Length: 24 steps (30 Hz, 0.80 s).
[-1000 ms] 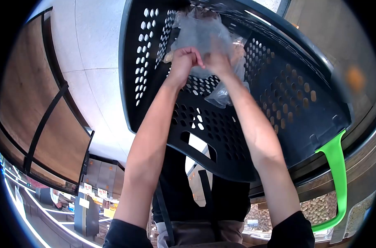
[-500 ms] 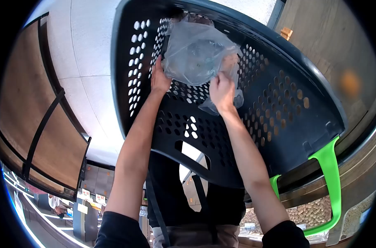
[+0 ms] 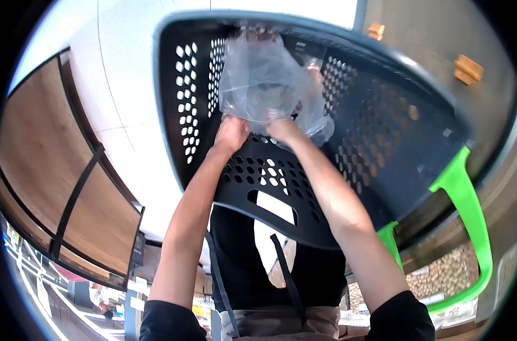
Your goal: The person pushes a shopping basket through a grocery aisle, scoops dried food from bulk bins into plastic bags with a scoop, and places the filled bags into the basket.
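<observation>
A clear plastic bag [image 3: 258,85] with indistinct contents lies inside a dark perforated shopping basket [image 3: 383,170], at its far end. My left hand [image 3: 233,133] is closed at the bag's near left edge, its fingers curled into the plastic. Close beside it, my right hand [image 3: 282,131] is closed on the bag's near edge, slightly blurred. More clear plastic bunches to the right of that hand. What exactly is in the bag is hard to make out through the cloudy film.
A green handle [image 3: 466,204] hangs off the basket's right side. Below it are bins of brown nut-like goods [image 3: 449,273]. Wood-panelled shelving [image 3: 48,153] stands to the left beside the white floor [image 3: 125,91]. A person [image 3: 99,295] shows small at the lower left.
My left hand has come away from the basket's left wall to the bag's near edge. My right hand has moved left and down, so the hands are closer together.
</observation>
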### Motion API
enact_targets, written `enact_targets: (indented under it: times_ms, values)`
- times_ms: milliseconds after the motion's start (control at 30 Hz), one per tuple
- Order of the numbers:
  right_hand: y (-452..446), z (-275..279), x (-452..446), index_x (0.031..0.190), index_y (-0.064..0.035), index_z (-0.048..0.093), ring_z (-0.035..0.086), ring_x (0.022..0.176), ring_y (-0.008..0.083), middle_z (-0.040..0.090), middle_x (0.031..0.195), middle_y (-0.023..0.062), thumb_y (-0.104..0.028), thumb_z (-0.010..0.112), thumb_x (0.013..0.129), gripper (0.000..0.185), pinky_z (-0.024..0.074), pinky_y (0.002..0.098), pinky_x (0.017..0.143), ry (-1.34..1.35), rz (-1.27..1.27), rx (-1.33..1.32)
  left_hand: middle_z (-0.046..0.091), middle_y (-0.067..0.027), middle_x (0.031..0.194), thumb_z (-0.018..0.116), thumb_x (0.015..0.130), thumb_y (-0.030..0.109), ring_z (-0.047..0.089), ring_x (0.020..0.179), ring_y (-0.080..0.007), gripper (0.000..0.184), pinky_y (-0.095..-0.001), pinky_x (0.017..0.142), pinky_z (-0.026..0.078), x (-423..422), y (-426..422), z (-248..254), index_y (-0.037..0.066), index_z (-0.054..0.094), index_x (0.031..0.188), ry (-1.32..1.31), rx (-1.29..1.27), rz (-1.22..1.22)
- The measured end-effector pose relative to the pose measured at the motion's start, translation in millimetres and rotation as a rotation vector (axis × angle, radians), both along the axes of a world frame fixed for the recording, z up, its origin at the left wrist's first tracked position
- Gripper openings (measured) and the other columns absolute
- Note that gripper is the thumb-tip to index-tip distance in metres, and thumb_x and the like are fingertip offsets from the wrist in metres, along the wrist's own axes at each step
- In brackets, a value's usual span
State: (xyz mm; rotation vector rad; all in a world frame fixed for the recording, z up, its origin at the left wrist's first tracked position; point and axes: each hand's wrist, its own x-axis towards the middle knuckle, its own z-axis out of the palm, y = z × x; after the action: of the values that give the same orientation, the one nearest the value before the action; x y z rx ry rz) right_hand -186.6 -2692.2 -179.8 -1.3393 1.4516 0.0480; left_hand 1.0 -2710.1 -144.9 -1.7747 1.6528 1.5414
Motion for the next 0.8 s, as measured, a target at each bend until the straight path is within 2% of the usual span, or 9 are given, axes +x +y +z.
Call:
enact_targets:
  times_ms: [33,167,267,433,500,533,567,633,800]
  values:
    - [-3,26,0,0.092,-0.001,0.067,0.065,0.087,0.0418,0.067,0.087,0.0226,-0.01,0.054,0.087,0.016,0.0521,0.0468,0.079,0.001,0.191,0.085,0.068,-0.025,0.087,0.062,0.08,0.009,0.067,0.089,-0.0393,0.016,-0.0446,0.084,0.054,4,3,22,0.002,0.072,0.09,0.005,0.017,0.012]
    - [19,146,5,0.084,-0.0023,0.061,0.063,0.081,0.042,0.065,0.081,0.0213,-0.008,0.057,0.086,0.007,0.0506,0.0479,0.071,-0.135,-0.032,-0.013,0.068,-0.0245,0.081,0.063,0.078,0.012,0.068,0.079,-0.0399,0.013,-0.045,0.078,0.055,16,9,129,0.002,0.071,0.08,-0.008,-0.167,0.009]
    - [25,262,2,0.082,-0.0046,0.056,0.061,0.083,0.0394,0.062,0.08,0.0176,-0.008,0.055,0.088,0.006,0.0461,0.0499,0.075,-0.149,0.03,-0.38,0.068,-0.024,0.083,0.066,0.075,0.014,0.067,0.082,-0.041,0.014,-0.0465,0.078,0.054,31,18,216,0.0,0.069,0.076,0.067,-0.236,0.069]
    - [36,448,-14,0.091,-0.003,0.06,0.059,0.087,0.0359,0.061,0.093,0.0164,-0.008,0.06,0.09,0.006,0.0469,0.0463,0.079,-0.218,-0.057,-0.731,0.067,-0.0204,0.084,0.074,0.073,0.014,0.066,0.08,-0.041,0.062,-0.0476,0.074,0.053,45,9,388,0.007,0.047,0.128,0.109,-0.304,0.188]
    - [56,511,-17,0.095,-0.0018,0.061,0.06,0.092,0.036,0.061,0.097,0.0168,-0.006,0.063,0.089,0.007,0.0489,0.0433,0.082,-0.218,-0.232,-0.909,0.066,-0.0183,0.084,0.079,0.07,0.014,0.067,0.08,-0.0363,0.076,-0.0458,0.074,0.053,48,-1,455,0.005,0.037,0.133,0.136,-0.283,0.212]
    - [62,544,-21,0.095,-0.0007,0.062,0.062,0.093,0.0365,0.062,0.098,0.017,-0.004,0.064,0.087,0.009,0.0512,0.0413,0.081,-0.176,-0.245,-0.651,0.066,-0.0162,0.085,0.084,0.067,0.014,0.068,0.081,-0.0316,0.092,-0.044,0.074,0.054,50,4,481,0.003,0.028,0.138,0.157,-0.23,0.252]
    - [71,580,-24,0.096,0.0003,0.061,0.063,0.093,0.0373,0.063,0.101,0.0171,-0.003,0.063,0.088,0.009,0.052,0.0412,0.082,-0.194,-0.312,-0.694,0.068,-0.0128,0.093,0.087,0.066,0.017,0.067,0.081,-0.0245,0.093,-0.0403,0.072,0.054,62,9,477,-0.001,0.033,0.138,0.122,-0.228,0.146]
    - [81,616,-25,0.098,0.0011,0.061,0.066,0.093,0.0375,0.065,0.107,0.0178,-0.002,0.062,0.088,0.011,0.0544,0.0407,0.079,-0.215,-0.446,-0.895,0.069,-0.0125,0.095,0.083,0.074,0.022,0.067,0.088,-0.0273,0.052,-0.0419,0.079,0.053,65,10,492,-0.002,0.061,0.114,0.425,-0.428,-0.065]
    - [113,676,-31,0.097,0.0012,0.061,0.066,0.091,0.0325,0.066,0.101,0.0161,0.002,0.064,0.088,0.01,0.0533,0.0362,0.078,-0.082,-0.711,-1.073,0.069,-0.0125,0.106,0.064,0.09,0.015,0.063,0.105,-0.024,0.03,-0.0388,0.093,0.049,64,11,445,0.0,0.065,0.116,0.664,-0.534,-0.254]
